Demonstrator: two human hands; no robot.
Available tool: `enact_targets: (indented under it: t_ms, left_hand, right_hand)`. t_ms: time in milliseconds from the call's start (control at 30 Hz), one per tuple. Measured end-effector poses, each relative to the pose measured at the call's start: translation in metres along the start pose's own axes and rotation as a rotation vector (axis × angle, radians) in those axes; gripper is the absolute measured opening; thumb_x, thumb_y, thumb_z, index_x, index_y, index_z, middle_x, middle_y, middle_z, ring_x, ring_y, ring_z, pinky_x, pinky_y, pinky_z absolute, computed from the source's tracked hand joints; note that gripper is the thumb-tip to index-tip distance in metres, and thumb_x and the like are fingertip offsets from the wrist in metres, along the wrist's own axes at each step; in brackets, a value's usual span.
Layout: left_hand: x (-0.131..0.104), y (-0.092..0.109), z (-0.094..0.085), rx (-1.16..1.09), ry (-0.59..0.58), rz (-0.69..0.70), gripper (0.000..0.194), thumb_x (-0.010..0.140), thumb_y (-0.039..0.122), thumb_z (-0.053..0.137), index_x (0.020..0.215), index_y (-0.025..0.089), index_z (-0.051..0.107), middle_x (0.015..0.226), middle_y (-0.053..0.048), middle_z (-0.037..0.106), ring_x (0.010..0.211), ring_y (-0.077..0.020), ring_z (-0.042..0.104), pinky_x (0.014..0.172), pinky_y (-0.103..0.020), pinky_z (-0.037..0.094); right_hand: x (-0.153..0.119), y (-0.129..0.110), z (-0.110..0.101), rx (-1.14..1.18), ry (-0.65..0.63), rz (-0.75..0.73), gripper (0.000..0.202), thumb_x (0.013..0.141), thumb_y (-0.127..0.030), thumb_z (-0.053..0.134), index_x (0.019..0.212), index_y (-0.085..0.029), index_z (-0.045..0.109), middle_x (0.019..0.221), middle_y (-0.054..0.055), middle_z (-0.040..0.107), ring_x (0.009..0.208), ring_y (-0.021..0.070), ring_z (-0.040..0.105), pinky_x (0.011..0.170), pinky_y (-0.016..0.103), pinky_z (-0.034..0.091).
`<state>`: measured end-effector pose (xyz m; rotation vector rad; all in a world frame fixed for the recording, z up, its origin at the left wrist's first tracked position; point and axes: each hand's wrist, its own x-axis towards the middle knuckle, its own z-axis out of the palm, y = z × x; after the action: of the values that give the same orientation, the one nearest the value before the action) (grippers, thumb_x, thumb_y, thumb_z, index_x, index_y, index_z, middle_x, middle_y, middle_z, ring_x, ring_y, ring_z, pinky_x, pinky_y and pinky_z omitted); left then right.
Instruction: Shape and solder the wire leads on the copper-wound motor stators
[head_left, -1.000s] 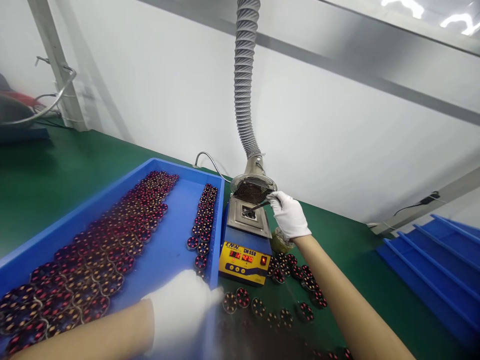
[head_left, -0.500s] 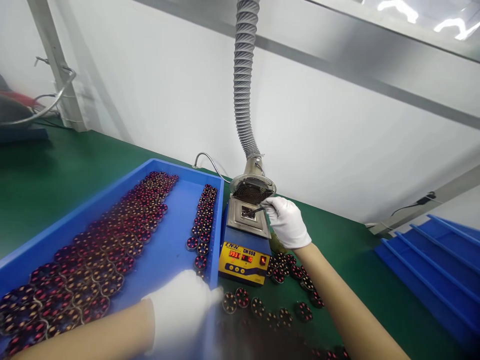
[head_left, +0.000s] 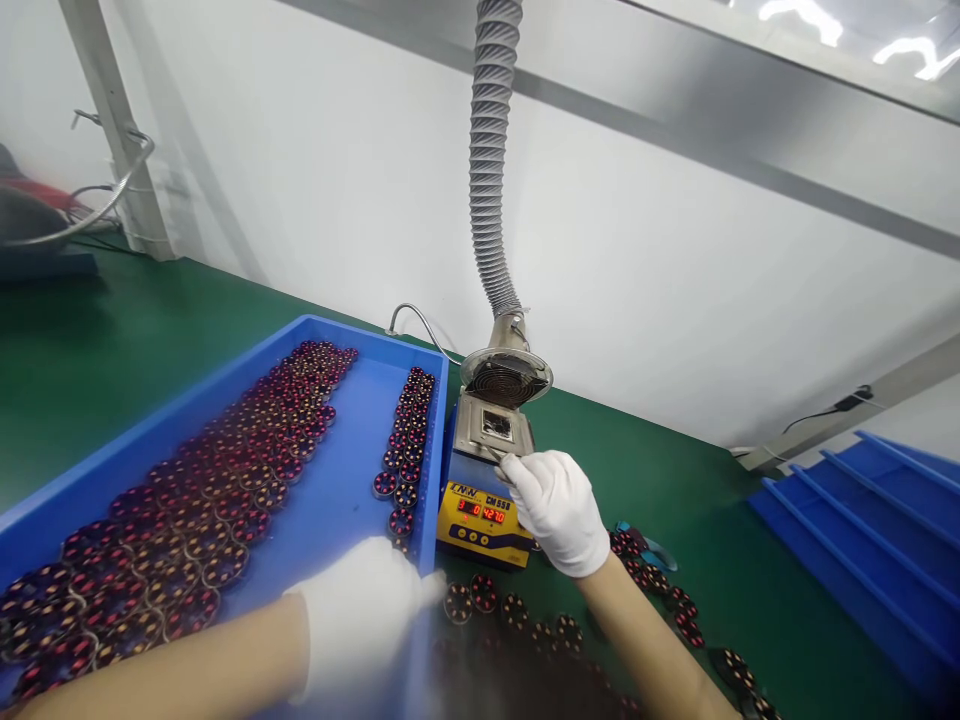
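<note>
My right hand point(head_left: 556, 508), in a white glove, pinches a thin metal tool point(head_left: 491, 452) at the front edge of the solder pot point(head_left: 465, 420). The pot has a square opening with dark and shiny contents, above a yellow panel point(head_left: 480, 522) with red digits. My left hand point(head_left: 367, 610), also gloved, is blurred over the right wall of the blue tray point(head_left: 172, 410); its fingers look curled and what they hold, if anything, cannot be made out. Round black parts point(head_left: 484, 593) with red and tan dots lie just right of it.
Many similar round parts point(head_left: 240, 470) fill the tray's left side, with a narrow row along its right wall. A round hood point(head_left: 506, 378) on a grey hose point(head_left: 491, 150) hangs behind the pot. More parts point(head_left: 652, 575) and blue trays point(head_left: 862, 520) are at right.
My right hand has moved down and slightly left with the tool, from over the pot's opening to its front edge. The panel digits differ. My left hand has barely moved.
</note>
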<state>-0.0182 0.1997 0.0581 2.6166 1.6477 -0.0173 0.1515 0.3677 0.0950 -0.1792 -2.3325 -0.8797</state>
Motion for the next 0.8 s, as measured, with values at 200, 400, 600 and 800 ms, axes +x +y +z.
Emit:
enact_targets:
  t_ms: [200, 400, 600, 800]
  left_hand:
    - [0.001, 0.000, 0.001, 0.007, -0.001, -0.001, 0.036, 0.073, 0.012, 0.049, 0.108, 0.021, 0.051, 0.063, -0.003, 0.062, 0.048, -0.0255, 0.058, 0.043, -0.034, 0.045]
    - [0.001, -0.001, 0.004, 0.004, 0.011, 0.006, 0.032, 0.073, 0.011, 0.047, 0.102, 0.021, 0.053, 0.061, -0.003, 0.061, 0.046, -0.0262, 0.057, 0.042, -0.035, 0.045]
    - [0.002, -0.001, 0.005, 0.001, 0.004, 0.001, 0.038, 0.073, 0.010, 0.046, 0.109, 0.022, 0.051, 0.064, -0.004, 0.062, 0.049, -0.0273, 0.058, 0.045, -0.038, 0.048]
    - [0.002, 0.000, 0.006, -0.062, -0.071, -0.043, 0.048, 0.074, 0.003, 0.039, 0.118, 0.022, 0.051, 0.074, -0.008, 0.065, 0.064, -0.0302, 0.063, 0.055, -0.043, 0.051]
  right_hand:
    - [-0.010, -0.020, 0.010, -0.054, -0.125, -0.073, 0.017, 0.083, -0.010, 0.046, 0.096, -0.006, 0.057, 0.058, 0.003, 0.050, 0.056, 0.0166, 0.041, 0.054, 0.033, 0.026]
    - [-0.021, -0.034, 0.016, -0.086, -0.200, -0.076, 0.028, 0.082, -0.005, 0.039, 0.104, -0.003, 0.056, 0.056, 0.003, 0.046, 0.052, 0.0164, 0.038, 0.052, 0.033, 0.022]
    - [-0.034, -0.031, 0.010, -0.104, -0.159, -0.068, 0.028, 0.084, -0.007, 0.040, 0.108, 0.000, 0.053, 0.059, 0.004, 0.048, 0.054, 0.0165, 0.039, 0.051, 0.034, 0.025]
    - [-0.060, -0.016, -0.014, -0.032, -0.140, 0.041, 0.031, 0.083, -0.008, 0.049, 0.113, -0.004, 0.053, 0.064, 0.005, 0.056, 0.058, 0.0160, 0.044, 0.053, 0.033, 0.030]
